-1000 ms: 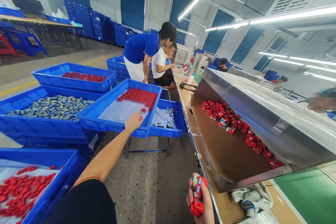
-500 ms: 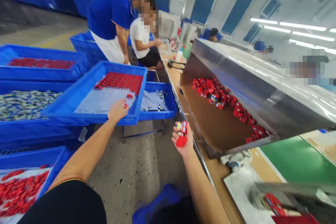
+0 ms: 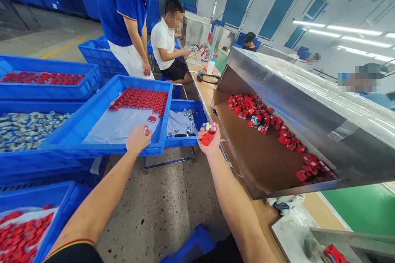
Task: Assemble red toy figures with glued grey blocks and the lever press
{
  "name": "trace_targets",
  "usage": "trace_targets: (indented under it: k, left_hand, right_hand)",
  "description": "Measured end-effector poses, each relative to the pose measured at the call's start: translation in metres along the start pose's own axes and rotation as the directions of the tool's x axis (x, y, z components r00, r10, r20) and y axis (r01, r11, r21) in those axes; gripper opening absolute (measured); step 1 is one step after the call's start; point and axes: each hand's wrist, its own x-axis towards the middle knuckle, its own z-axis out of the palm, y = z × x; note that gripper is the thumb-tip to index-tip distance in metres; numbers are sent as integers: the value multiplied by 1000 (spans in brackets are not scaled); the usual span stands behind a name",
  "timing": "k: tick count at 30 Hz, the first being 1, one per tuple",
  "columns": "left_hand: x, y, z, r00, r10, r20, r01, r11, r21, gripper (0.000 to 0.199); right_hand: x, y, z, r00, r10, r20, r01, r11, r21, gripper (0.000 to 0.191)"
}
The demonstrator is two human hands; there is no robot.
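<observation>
My left hand (image 3: 135, 141) is closed on a small red toy car (image 3: 146, 130) over the front part of a blue tray (image 3: 66, 125). A single toy car (image 3: 151, 118) lies on the tray's white liner just beyond that hand. Past it, red toy cars (image 3: 138, 100) stand in tight rows. My right hand (image 3: 212, 144) is palm up, fingers curled round several small toy pieces: a red toy car (image 3: 211, 127) with white and yellow parts and a plain red piece (image 3: 206, 139) show. It hangs beside the tray, near the table edge.
A metal-sided bin (image 3: 293, 109) on the right holds a heap of red toy cars (image 3: 249, 107). Blue crates (image 3: 52, 88) with red or blue-and-white pieces stack at left. A lower blue tray (image 3: 200, 113) sits behind my hands. Two co-workers (image 3: 123, 8) are beyond the tray.
My right hand has moved up and slightly left with its toy pieces. My left hand, with its toy car, has stayed close to the same spot. The standing co-worker is more upright.
</observation>
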Motion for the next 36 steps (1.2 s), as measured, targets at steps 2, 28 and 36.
trace_targets:
  k: [2,28,36]
  left_hand:
    - [0,0,0,1000,11,-10,-11,1000,2,36]
    - [5,-6,3,1000,21,-9,-21,999,31,35]
    - [2,-7,0,1000,11,-26,-10,999,44,32]
  right_hand:
    - [15,-5,8,999,-32,-42,32,999,-6,59]
    - [62,-37,48,975,-126,-182,124,992,-22,54]
    - [59,-92,62,945,-283,-166,296,953,60,57]
